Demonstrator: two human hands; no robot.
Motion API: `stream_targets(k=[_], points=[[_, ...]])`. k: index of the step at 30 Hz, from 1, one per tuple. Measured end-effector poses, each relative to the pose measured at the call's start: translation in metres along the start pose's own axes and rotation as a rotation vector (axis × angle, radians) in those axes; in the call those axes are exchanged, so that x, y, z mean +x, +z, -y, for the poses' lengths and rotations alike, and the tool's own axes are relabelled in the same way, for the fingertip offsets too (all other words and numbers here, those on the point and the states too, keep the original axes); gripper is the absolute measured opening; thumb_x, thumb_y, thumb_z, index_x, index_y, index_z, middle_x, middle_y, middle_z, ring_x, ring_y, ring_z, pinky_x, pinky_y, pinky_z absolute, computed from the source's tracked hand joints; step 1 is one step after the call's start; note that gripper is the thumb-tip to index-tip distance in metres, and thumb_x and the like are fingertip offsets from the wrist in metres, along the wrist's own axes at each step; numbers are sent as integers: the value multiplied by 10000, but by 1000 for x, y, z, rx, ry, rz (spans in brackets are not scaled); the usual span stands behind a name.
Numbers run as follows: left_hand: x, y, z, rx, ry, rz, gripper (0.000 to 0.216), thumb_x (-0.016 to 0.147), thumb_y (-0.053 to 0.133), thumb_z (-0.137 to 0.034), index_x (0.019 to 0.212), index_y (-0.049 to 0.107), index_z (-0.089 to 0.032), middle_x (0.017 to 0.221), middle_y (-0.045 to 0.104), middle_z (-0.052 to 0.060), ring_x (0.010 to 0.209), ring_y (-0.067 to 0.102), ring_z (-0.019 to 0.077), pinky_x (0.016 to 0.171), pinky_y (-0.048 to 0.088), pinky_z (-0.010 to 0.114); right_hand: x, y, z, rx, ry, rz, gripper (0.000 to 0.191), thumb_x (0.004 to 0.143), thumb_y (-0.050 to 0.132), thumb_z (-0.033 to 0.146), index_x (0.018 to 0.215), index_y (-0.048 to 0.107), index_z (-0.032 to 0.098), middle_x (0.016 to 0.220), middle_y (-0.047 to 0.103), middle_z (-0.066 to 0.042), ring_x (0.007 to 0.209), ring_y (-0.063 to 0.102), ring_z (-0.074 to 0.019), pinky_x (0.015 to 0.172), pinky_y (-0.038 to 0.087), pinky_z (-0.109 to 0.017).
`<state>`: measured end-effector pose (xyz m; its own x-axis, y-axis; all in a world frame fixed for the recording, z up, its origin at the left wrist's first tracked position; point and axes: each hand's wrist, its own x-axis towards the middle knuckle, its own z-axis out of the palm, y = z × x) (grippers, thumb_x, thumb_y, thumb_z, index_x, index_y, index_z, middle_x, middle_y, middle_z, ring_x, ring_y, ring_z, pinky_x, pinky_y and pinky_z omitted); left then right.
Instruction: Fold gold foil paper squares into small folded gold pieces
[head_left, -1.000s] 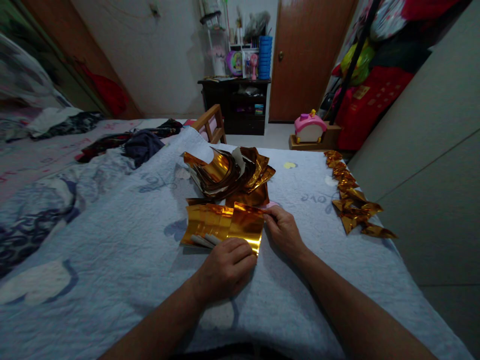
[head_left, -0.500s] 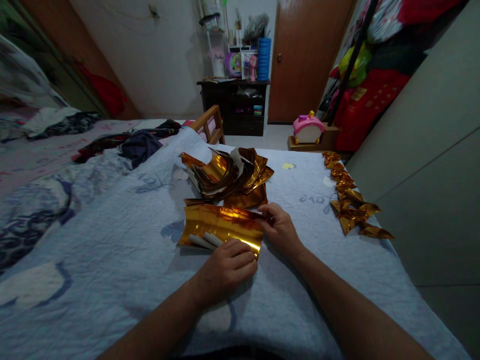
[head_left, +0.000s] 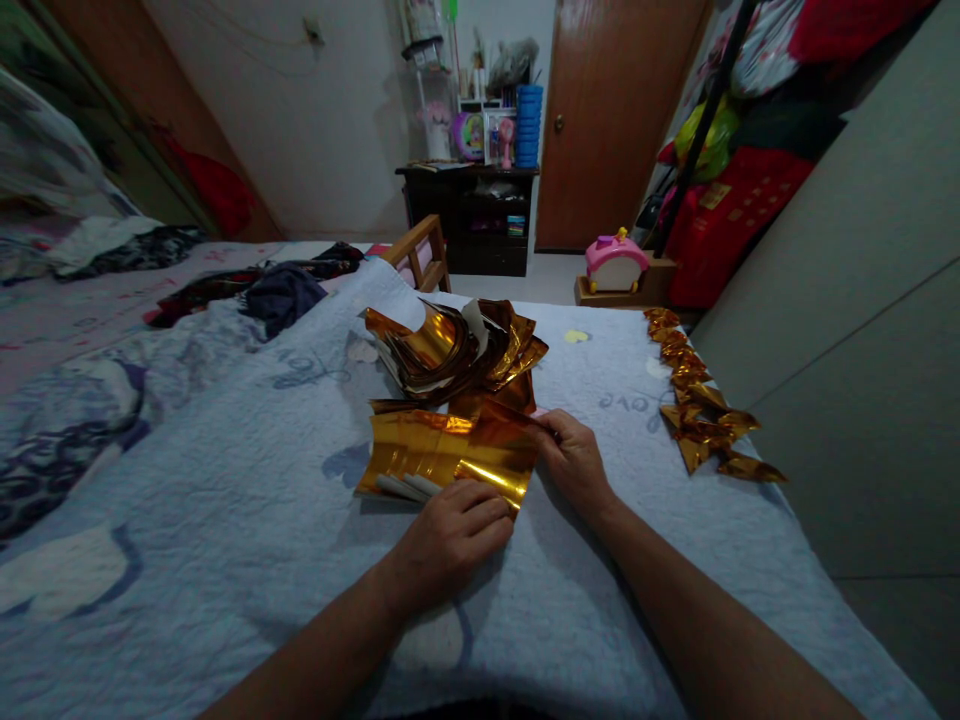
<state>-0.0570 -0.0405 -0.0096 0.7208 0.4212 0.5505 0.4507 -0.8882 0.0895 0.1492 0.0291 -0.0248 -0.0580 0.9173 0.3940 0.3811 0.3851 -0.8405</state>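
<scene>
On the pale blue quilt in front of the person lay a gold foil sheet, curved and partly folded, its shiny side up. The left hand rested at the sheet's near right edge, fingers drawn together and bent, the tips pressing the foil down against the quilt. The right hand was at the sheet's right side, thumb and forefinger pinching the far right corner, which stood slightly raised. Just beyond the sheet, touching its far edge, sat a loose pile of gold sheets, curled and overlapping. Well to the right, near the quilt's edge, a row of folded gold pieces ran away from the person. Farther off stood a wooden chair, a dark cabinet and a pink toy beside a brown door.
</scene>
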Motion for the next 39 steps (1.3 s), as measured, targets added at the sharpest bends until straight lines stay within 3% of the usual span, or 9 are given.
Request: stream_targets(k=[5,11,21,34,37,39], points=[[-1,0,1,4,-3,5,154,1004,522,-173,938,657,-142,902,726,62,871,646,193,762,549,340,2,-2,2,-40,-24,-22,189,929,530,267,880,706,217,850,647,-50,838,616,-204,793,479,-333],[1,-3,-1,19,-20,20,148,1002,528,-168,944,664,-153,889,718,59,861,639,176,781,565,331,2,-7,-4,-2,31,-28,177,906,559,283,886,723,221,865,700,-52,857,643,-215,818,486,-355],[2,-1,-3,62,-41,-105,169,972,512,-122,1034,664,-162,1051,732,103,900,683,201,786,598,352,-1,-8,-2,88,106,33,143,868,601,299,895,729,240,973,743,-49,957,667,-229,928,484,-391],[2,0,-2,110,-44,-64,198,1021,457,-172,1091,642,-157,1012,746,87,858,674,201,745,562,347,-2,-8,6,103,226,61,165,792,643,356,730,648,203,693,583,8,670,514,-168,645,412,-296],[1,1,-2,94,-42,-40,178,1024,462,-179,1049,638,-168,919,738,59,791,652,186,706,531,330,-2,-7,6,124,212,38,126,792,631,330,828,635,209,722,579,18,672,510,-161,647,412,-287],[-1,3,-1,95,-46,-13,168,1025,468,-188,1013,635,-172,877,725,47,758,635,182,688,514,326,-3,-6,6,127,197,7,204,790,629,306,975,605,223,704,546,50,631,487,-147,618,397,-271]])
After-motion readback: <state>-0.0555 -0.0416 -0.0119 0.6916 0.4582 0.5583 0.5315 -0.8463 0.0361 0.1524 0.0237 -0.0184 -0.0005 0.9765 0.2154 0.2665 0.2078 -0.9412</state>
